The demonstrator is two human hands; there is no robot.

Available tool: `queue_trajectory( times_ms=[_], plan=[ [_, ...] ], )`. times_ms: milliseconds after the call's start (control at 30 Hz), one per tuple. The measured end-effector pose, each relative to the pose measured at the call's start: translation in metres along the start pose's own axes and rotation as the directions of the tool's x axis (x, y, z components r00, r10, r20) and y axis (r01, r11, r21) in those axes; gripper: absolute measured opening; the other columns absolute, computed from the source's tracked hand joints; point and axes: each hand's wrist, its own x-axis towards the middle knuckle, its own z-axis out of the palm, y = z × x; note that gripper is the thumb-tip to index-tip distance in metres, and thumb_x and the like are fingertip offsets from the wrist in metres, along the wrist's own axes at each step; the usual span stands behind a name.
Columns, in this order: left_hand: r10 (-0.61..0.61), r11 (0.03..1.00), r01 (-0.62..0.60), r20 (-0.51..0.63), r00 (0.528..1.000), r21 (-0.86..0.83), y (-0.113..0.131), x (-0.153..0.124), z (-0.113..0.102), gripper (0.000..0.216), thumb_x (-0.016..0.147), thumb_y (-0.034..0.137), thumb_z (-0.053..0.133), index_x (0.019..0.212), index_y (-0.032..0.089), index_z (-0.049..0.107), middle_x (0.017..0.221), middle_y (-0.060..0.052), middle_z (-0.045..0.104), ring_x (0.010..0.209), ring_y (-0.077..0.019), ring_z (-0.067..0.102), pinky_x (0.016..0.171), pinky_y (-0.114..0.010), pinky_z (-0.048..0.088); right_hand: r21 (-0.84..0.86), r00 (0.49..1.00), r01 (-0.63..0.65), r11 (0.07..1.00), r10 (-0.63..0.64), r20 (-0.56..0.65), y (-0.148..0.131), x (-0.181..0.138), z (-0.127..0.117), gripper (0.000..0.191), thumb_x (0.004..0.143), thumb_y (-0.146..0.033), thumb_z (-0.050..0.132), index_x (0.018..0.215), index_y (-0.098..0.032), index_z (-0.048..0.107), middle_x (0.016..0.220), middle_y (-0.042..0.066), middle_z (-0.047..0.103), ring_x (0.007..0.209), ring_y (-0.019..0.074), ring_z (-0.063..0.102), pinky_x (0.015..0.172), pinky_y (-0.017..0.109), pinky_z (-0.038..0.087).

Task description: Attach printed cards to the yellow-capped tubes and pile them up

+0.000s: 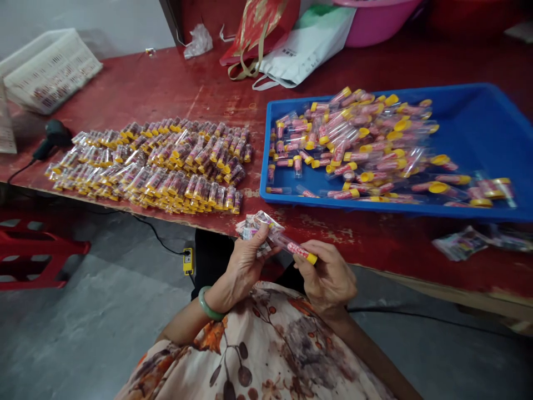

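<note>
right by the red table's (333,230) near edge, our left hand (244,258) is pinching some printed wrappers (250,226) while our right hand (331,278) grips a yellow-capped tube (297,250), clear end toward them.

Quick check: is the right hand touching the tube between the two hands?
Touching. The head view shows the right hand with thumb and fingers closed around the yellow-capped end of the tube.

left hand (244,261) gripping, thumb (260,234) on top, right hand (333,278) pinching, fingers (327,253) bent, left arm (185,322) and right arm (364,344) stretched forward
</note>
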Motion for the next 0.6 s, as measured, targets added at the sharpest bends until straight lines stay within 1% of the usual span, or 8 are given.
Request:
queue_trajectory(
  times_ms=[33, 67, 200, 267, 333, 467, 567, 600],
  plan=[
    [0.013, 1.000, -0.014, 0.012, 1.000, 0.009, -0.0007, -0.0004, -0.0005, 0.037, 0.057, 0.028, 0.088, 0.084, 0.015, 0.067, 0.079, -0.001, 0.067, 0.066, -0.0139, 0.063, 0.061, -0.027, 0.057, -0.013, 1.000, -0.004, 1.000, 0.004, -0.004, 0.0003, -0.0001, 0.0000, 0.018, 0.083, -0.016, 0.067, 0.100, -0.019, 0.063, 0.090, 0.005, 0.066, 0.077, 0.0174, 0.066, 0.069, 0.031, 0.058],
    [0.029, 0.999, -0.030, 0.018, 0.999, 0.023, -0.0015, -0.0006, -0.0010, 0.038, 0.056, 0.029, 0.088, 0.084, 0.015, 0.066, 0.077, -0.001, 0.067, 0.064, -0.0138, 0.063, 0.061, -0.028, 0.057, -0.040, 1.000, 0.022, 0.999, -0.023, -0.011, 0.0002, 0.0000, -0.0001, 0.018, 0.083, -0.016, 0.068, 0.100, -0.019, 0.063, 0.089, 0.005, 0.066, 0.077, 0.0174, 0.066, 0.069, 0.031, 0.058],
    [0.100, 0.992, -0.099, -0.002, 0.995, 0.074, -0.0050, -0.0001, -0.0026, 0.042, 0.054, 0.033, 0.089, 0.081, 0.012, 0.066, 0.075, -0.003, 0.067, 0.059, -0.0135, 0.063, 0.060, -0.028, 0.057, -0.204, 0.975, 0.218, 0.954, -0.223, -0.002, -0.0037, -0.0005, -0.0003, 0.032, 0.078, -0.015, 0.074, 0.107, -0.018, 0.060, 0.095, 0.007, 0.067, 0.080, 0.0181, 0.067, 0.069, 0.029, 0.058],
    [0.119, 0.990, -0.119, -0.002, 0.993, 0.075, -0.0064, 0.0006, -0.0030, 0.043, 0.053, 0.033, 0.089, 0.083, 0.011, 0.067, 0.075, -0.003, 0.068, 0.060, -0.0138, 0.063, 0.061, -0.028, 0.056, -0.219, 0.972, 0.233, 0.948, -0.236, 0.012, -0.0055, -0.0011, 0.0002, 0.035, 0.078, -0.015, 0.074, 0.109, -0.020, 0.060, 0.098, 0.007, 0.067, 0.082, 0.0184, 0.068, 0.070, 0.029, 0.058],
    [0.125, 0.990, -0.125, -0.004, 0.992, 0.065, -0.0071, 0.0016, -0.0034, 0.045, 0.053, 0.033, 0.089, 0.086, 0.012, 0.067, 0.079, -0.004, 0.069, 0.063, -0.0143, 0.064, 0.062, -0.028, 0.056, -0.160, 0.983, 0.181, 0.970, -0.183, 0.001, -0.0060, -0.0010, 0.0008, 0.031, 0.079, -0.016, 0.073, 0.107, -0.021, 0.060, 0.096, 0.006, 0.067, 0.082, 0.0188, 0.067, 0.071, 0.031, 0.058],
    [0.097, 0.995, -0.097, -0.015, 0.995, 0.022, -0.0067, 0.0043, -0.0049, 0.045, 0.055, 0.030, 0.089, 0.090, 0.015, 0.067, 0.086, -0.003, 0.070, 0.071, -0.0150, 0.066, 0.065, -0.027, 0.056, -0.003, 1.000, 0.002, 1.000, -0.002, -0.017, -0.0044, 0.0012, -0.0011, 0.017, 0.081, -0.016, 0.069, 0.097, -0.020, 0.064, 0.087, 0.004, 0.066, 0.077, 0.0181, 0.065, 0.071, 0.032, 0.056],
    [0.066, 0.997, -0.066, 0.005, 0.998, 0.026, -0.0065, 0.0048, -0.0053, 0.038, 0.057, 0.028, 0.088, 0.086, 0.014, 0.066, 0.081, -0.003, 0.069, 0.068, -0.0143, 0.066, 0.064, -0.026, 0.054, 0.079, 0.990, -0.139, 0.987, 0.138, 0.020, -0.0019, 0.0024, -0.0059, 0.002, 0.083, -0.020, 0.066, 0.085, -0.019, 0.067, 0.080, 0.003, 0.066, 0.071, 0.0164, 0.063, 0.066, 0.030, 0.054],
    [0.066, 0.997, -0.066, 0.011, 0.998, 0.040, -0.0067, 0.0042, -0.0052, 0.037, 0.058, 0.028, 0.088, 0.084, 0.014, 0.066, 0.080, -0.003, 0.069, 0.067, -0.0146, 0.066, 0.064, -0.026, 0.054, 0.115, 0.973, -0.227, 0.967, 0.222, 0.055, -0.0007, 0.0027, -0.0072, 0.007, 0.085, -0.023, 0.065, 0.080, -0.018, 0.068, 0.074, 0.002, 0.065, 0.065, 0.0150, 0.061, 0.062, 0.028, 0.053]
  ],
)
